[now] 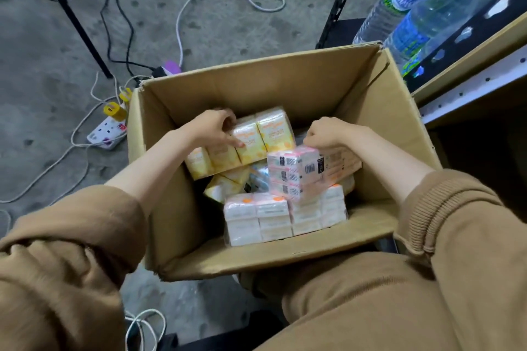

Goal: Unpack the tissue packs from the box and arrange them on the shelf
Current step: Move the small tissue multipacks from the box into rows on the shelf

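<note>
Down by the person's knees sits a big brown cardboard box (182,225) with its flaps open, on a grey floor (42,37). Both arms, in brown sleeves (85,225) pushed up, reach into it.

Closest inside the box lies a pink and white tissue bundle (273,216), wrapped in clear plastic and leaning on the near wall. Just above it is another pink bundle (299,171), tilted, with a barcode showing. The right hand (325,134) is closed around its top edge and holds it. Between the bundles, lower down, a yellow pack (225,185) and something shiny peek out, too hidden to tell well.

Farther in, a yellow tissue bundle (251,139) stands tilted against the left wall. The left hand (214,128) grips its top, fingers curled over the far side and thumb pressed on the front.

Past the box, a white power strip (105,131) with a yellow plug (114,111) lies on the floor among white and black cables (182,23). To the right, the shelf (470,80) has large water bottles (405,8) standing on a lower level. No tissue packs show on the shelf.
</note>
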`<action>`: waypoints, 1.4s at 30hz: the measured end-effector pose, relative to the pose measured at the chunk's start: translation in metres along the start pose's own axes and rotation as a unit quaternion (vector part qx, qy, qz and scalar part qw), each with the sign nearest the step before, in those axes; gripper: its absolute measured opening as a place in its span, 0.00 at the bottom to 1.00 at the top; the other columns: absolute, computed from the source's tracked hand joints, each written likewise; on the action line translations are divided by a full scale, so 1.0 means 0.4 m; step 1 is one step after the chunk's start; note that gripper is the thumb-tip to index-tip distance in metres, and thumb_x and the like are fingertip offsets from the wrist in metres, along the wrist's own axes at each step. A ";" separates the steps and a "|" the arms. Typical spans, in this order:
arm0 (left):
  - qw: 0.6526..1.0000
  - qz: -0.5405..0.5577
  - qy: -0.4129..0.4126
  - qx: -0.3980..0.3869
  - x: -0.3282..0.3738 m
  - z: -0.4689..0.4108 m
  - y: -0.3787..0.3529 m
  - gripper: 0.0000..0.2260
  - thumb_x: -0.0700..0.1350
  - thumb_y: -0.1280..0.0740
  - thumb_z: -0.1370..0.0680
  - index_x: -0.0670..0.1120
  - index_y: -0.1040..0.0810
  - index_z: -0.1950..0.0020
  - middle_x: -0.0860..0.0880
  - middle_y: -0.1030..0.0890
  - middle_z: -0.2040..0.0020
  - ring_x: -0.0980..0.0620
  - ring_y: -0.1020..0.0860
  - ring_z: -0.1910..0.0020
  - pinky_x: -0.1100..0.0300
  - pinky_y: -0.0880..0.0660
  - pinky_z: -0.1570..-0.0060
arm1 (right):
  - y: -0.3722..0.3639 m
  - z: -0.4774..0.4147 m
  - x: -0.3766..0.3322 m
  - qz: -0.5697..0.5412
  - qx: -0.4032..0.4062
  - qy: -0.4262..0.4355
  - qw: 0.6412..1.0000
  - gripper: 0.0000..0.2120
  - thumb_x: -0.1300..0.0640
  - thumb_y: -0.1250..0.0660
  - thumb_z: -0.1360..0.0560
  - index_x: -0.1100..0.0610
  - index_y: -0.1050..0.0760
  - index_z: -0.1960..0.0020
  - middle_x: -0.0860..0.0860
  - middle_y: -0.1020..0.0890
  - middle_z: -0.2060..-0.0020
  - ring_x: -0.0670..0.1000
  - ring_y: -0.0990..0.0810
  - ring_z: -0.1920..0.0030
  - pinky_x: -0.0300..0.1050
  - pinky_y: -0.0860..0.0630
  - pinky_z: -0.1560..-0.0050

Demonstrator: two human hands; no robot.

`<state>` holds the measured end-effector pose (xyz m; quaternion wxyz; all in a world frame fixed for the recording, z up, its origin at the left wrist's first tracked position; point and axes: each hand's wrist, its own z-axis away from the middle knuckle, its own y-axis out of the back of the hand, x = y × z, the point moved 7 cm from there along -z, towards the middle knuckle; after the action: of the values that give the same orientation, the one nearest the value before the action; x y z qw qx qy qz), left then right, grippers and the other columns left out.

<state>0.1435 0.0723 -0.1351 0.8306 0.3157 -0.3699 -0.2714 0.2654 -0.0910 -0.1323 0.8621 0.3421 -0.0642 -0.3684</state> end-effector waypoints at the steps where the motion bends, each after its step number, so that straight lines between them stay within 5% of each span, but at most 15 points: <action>1: 1.000 0.003 0.001 -0.014 0.000 -0.011 -0.003 0.26 0.49 0.26 0.30 0.40 0.28 0.36 0.42 0.24 0.40 0.46 0.26 0.44 0.58 0.31 0.46 | 0.000 -0.012 -0.007 0.002 -0.007 0.000 1.000 0.12 0.56 0.43 0.25 0.59 0.23 0.60 0.58 0.23 0.52 0.58 0.25 0.52 0.46 0.31 0.54; 5: 0.998 0.029 0.009 -0.052 -0.013 -0.036 -0.016 0.29 0.50 0.29 0.28 0.43 0.32 0.30 0.44 0.30 0.31 0.47 0.31 0.33 0.60 0.35 0.36 | -0.024 -0.052 -0.018 -0.032 -0.049 0.005 0.998 0.15 0.57 0.43 0.25 0.58 0.23 0.43 0.56 0.21 0.44 0.56 0.24 0.45 0.48 0.28 0.46; 8: 0.996 0.060 0.020 -0.065 -0.030 -0.037 -0.028 0.30 0.50 0.30 0.27 0.45 0.35 0.28 0.47 0.32 0.28 0.49 0.33 0.30 0.64 0.37 0.36 | -0.047 -0.060 -0.019 -0.074 -0.087 0.005 0.993 0.15 0.56 0.44 0.24 0.57 0.26 0.40 0.52 0.24 0.49 0.52 0.26 0.51 0.46 0.31 0.50; 12: 0.992 0.097 0.040 -0.076 -0.041 -0.048 -0.034 0.29 0.50 0.29 0.28 0.47 0.34 0.30 0.48 0.30 0.31 0.53 0.31 0.39 0.65 0.37 0.42 | -0.051 -0.045 0.007 -0.116 -0.142 -0.011 0.983 0.12 0.49 0.45 0.23 0.51 0.28 0.61 0.52 0.22 0.57 0.49 0.24 0.61 0.45 0.30 0.55; 15: 0.993 0.080 0.049 -0.068 -0.046 -0.050 -0.029 0.33 0.52 0.26 0.30 0.46 0.34 0.30 0.48 0.30 0.31 0.50 0.30 0.35 0.65 0.36 0.41 | -0.033 0.002 0.017 -0.132 -0.220 -0.016 0.966 0.10 0.44 0.41 0.23 0.49 0.26 0.51 0.51 0.23 0.53 0.54 0.24 0.48 0.48 0.31 0.42; 18: 0.995 0.055 0.039 -0.073 -0.037 -0.046 -0.038 0.36 0.52 0.25 0.33 0.46 0.34 0.29 0.48 0.29 0.31 0.49 0.30 0.33 0.63 0.35 0.40 | 0.017 0.022 0.002 -0.069 -0.196 0.057 0.977 0.17 0.45 0.36 0.25 0.53 0.23 0.41 0.48 0.23 0.48 0.52 0.27 0.39 0.45 0.33 0.37; 23: 0.995 0.031 0.025 -0.089 -0.018 -0.037 -0.059 0.39 0.51 0.24 0.34 0.44 0.37 0.28 0.46 0.30 0.31 0.47 0.30 0.33 0.62 0.35 0.37 | 0.029 0.060 -0.025 0.041 -0.160 0.106 0.980 0.22 0.41 0.25 0.39 0.54 0.17 0.51 0.48 0.18 0.54 0.51 0.22 0.50 0.43 0.28 0.53; 28: 0.995 0.024 0.015 -0.093 -0.015 -0.030 -0.061 0.43 0.54 0.23 0.35 0.43 0.40 0.26 0.46 0.34 0.29 0.47 0.32 0.32 0.59 0.35 0.33 | 0.007 0.074 -0.028 -0.003 -0.145 0.109 0.983 0.17 0.44 0.24 0.38 0.55 0.23 0.61 0.48 0.19 0.58 0.48 0.23 0.57 0.38 0.31 0.64; 32: 0.995 0.045 0.009 -0.083 -0.001 -0.023 -0.064 0.38 0.48 0.23 0.34 0.43 0.37 0.29 0.46 0.27 0.34 0.51 0.29 0.43 0.64 0.34 0.44 | -0.007 0.087 -0.026 -0.022 -0.221 0.072 0.972 0.12 0.48 0.25 0.35 0.52 0.25 0.60 0.46 0.19 0.62 0.48 0.21 0.58 0.39 0.27 0.60; 35: 0.997 0.027 0.015 -0.074 -0.003 -0.018 -0.056 0.41 0.50 0.23 0.35 0.43 0.39 0.27 0.46 0.27 0.34 0.48 0.27 0.40 0.61 0.33 0.41 | -0.011 0.102 -0.037 0.010 -0.271 0.049 0.961 0.20 0.47 0.25 0.35 0.55 0.22 0.47 0.48 0.17 0.56 0.50 0.18 0.54 0.43 0.23 0.53; 39: 0.997 -0.006 0.027 -0.066 -0.005 -0.014 -0.037 0.42 0.52 0.22 0.36 0.41 0.37 0.28 0.43 0.25 0.36 0.45 0.26 0.39 0.56 0.30 0.39 | -0.018 0.120 -0.044 0.037 -0.305 0.019 0.952 0.28 0.42 0.22 0.45 0.56 0.19 0.50 0.50 0.14 0.55 0.54 0.17 0.49 0.50 0.22 0.41; 42: 0.997 -0.020 0.023 -0.070 0.004 -0.012 -0.032 0.38 0.52 0.22 0.36 0.41 0.34 0.31 0.44 0.24 0.37 0.45 0.25 0.40 0.55 0.29 0.40 | -0.014 0.134 -0.053 0.024 -0.309 0.008 0.951 0.12 0.49 0.23 0.38 0.54 0.20 0.61 0.47 0.14 0.67 0.52 0.17 0.57 0.49 0.21 0.45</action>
<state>0.1453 0.0644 -0.1464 0.8534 0.2704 -0.3244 -0.3055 0.2273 -0.1085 -0.0924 0.9348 0.0602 0.0511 -0.3463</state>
